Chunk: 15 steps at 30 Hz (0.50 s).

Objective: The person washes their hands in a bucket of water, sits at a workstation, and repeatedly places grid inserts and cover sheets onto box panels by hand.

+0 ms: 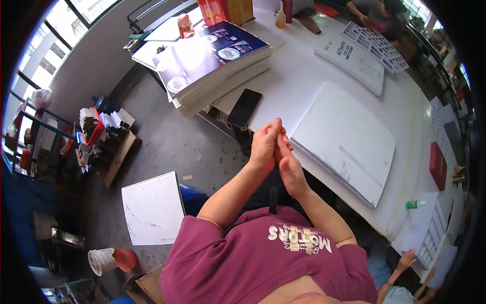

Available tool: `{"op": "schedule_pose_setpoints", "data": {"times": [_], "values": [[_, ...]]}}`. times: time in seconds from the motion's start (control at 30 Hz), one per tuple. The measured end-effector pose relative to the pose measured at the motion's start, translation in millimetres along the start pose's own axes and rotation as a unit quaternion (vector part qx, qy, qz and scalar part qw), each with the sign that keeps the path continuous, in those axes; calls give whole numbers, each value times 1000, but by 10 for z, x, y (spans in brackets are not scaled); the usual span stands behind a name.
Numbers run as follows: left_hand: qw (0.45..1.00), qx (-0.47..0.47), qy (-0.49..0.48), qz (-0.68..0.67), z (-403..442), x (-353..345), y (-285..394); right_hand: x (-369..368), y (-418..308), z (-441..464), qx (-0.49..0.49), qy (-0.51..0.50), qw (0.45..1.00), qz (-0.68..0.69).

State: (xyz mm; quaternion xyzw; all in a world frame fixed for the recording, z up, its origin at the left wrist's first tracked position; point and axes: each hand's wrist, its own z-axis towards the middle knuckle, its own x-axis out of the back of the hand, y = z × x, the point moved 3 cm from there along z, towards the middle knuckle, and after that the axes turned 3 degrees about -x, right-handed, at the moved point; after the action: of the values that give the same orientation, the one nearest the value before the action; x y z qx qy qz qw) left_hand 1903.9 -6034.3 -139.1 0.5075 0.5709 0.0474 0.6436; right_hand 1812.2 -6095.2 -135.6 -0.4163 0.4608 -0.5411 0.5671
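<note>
My left hand (290,164) and my right hand (265,144) are pressed together in front of my chest, at the table's near edge. The fingers overlap, and whether anything small lies between them is hidden. Just beyond them a black phone (245,108) lies on the white table (288,66). To the right of my hands is a stack of large white sheets (349,144) with grey smudges. Up and to the left stands a thick pile of printed sheets with a dark blue top (212,55).
A co-worker (377,17) is at the far side; another person's hand (405,260) is at the lower right. A green-labelled bottle (415,204), a dark red box (438,165) and a glue bottle (281,19) stand or lie about. Buckets (103,261) stand on the floor.
</note>
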Motion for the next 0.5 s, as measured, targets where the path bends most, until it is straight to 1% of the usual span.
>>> {"op": "schedule_pose_setpoints", "data": {"times": [0.03,0.13,0.23,0.33,0.4,0.43,0.5], "values": [[1000,8,-7,6,18,16,23,9,10,20,-6,-6,999,49],[1000,-8,-25,9,-10,-41,63,56,-78,95,-8,-15,987,157],[988,-78,-105,84,-73,-143,160,171,-176,141,-40,-8,970,239],[984,-67,-150,71,-140,-210,260,259,-202,174,-62,-17,941,333],[987,-54,-144,41,-178,-218,289,310,-199,200,-75,-42,915,395],[989,-47,-141,25,-184,-213,297,324,-192,212,-77,-45,914,397],[982,-40,-141,123,-159,-145,317,333,-181,232,-82,-52,911,400]]}}
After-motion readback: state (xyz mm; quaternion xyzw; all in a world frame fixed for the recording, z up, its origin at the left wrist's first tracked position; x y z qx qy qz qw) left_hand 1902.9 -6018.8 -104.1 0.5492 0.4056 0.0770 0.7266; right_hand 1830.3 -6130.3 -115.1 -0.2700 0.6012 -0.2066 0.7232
